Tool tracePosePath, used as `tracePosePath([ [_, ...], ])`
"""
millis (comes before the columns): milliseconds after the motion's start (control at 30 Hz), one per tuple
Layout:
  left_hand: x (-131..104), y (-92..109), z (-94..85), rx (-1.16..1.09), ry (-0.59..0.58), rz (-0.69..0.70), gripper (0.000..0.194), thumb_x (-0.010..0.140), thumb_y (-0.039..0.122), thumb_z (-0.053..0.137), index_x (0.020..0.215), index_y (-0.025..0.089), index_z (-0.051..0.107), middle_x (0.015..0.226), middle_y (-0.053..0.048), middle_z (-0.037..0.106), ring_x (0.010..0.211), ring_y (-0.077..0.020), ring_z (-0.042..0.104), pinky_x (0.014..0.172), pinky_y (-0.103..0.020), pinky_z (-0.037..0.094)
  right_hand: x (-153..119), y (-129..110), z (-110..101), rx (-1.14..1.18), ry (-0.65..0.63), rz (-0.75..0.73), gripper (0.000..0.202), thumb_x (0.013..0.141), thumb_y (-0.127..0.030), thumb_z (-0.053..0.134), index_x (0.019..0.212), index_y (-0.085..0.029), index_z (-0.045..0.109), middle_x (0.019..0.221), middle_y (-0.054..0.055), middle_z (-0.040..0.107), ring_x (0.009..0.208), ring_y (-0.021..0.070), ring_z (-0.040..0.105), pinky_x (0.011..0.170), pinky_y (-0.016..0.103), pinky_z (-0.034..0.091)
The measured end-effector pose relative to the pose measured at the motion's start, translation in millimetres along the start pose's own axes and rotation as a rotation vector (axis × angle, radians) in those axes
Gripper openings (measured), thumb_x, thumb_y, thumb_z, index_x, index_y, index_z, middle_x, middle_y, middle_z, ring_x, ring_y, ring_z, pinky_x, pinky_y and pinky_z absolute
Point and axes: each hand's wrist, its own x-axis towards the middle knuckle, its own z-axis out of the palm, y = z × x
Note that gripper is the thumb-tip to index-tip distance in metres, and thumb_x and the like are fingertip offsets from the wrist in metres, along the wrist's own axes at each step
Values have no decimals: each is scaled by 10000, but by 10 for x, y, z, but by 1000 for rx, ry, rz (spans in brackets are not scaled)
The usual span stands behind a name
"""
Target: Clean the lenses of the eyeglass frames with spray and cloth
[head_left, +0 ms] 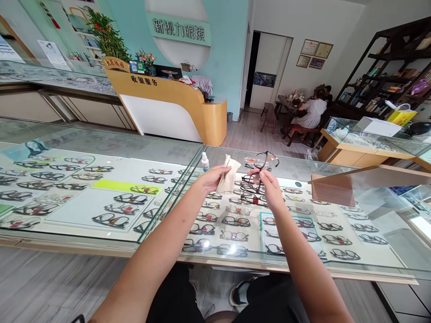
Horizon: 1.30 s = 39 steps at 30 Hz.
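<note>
The glasses (259, 167) are raised over the counter (370, 276), grasped in the fingertips of the right hand (271, 188). The left hand (213, 178) pinches a cloth (227, 177), apart from them. The step looks like readying to wipe; the next move seems to call for bringing cloth and glasses together gently. A bottle (205, 161) stands beyond the left hand.

The left fingers (220, 171) hold a pale cloth (229, 176), the right fingers (263, 177) dark-rimmed glasses (255, 181), above a display case (370, 277).
</note>
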Motion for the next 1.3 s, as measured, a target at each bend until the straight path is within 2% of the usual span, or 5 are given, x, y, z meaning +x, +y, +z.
tracePosePath([
  [133,33,-44,31,-88,-50,-82,285,986,234,712,1211,69,772,958,-163,843,848,-277,832,845,-384,673,-15,-57,14,5,-24,-16,412,1087,-586,550,1129,-289,832,1206,37,811,1063,266,682,1094,418,474],
  [333,-4,-58,64,-201,-257,-164,462,1068,259,566,1454,35,687,1118,-206,850,1076,-326,835,1110,-461,594,-20,-81,29,48,-42,0,419,1066,-608,584,1121,-278,838,1205,49,819,1187,294,702,1158,434,472],
  [533,-80,-60,77,-104,-282,-62,296,986,208,695,1240,83,784,1079,-177,854,996,-297,829,1002,-414,620,-14,-73,24,235,-74,52,394,1040,-596,635,1135,-265,826,1204,68,828,1129,285,739,1072,425,556],
  [767,-131,-91,76,16,-340,-45,395,775,58,845,1162,124,794,1083,-152,849,929,-258,810,893,-360,619,-25,-186,37,318,-121,109,440,976,-654,697,1096,-247,814,1174,90,836,1028,280,757,1022,439,604],
  [1300,-146,-39,96,-45,-307,-163,240,910,212,847,1128,114,822,1039,-145,847,875,-221,801,824,-301,631,1,-161,32,320,-49,89,407,974,-624,699,1077,-249,819,1134,81,838,965,271,748,1009,442,589],
])
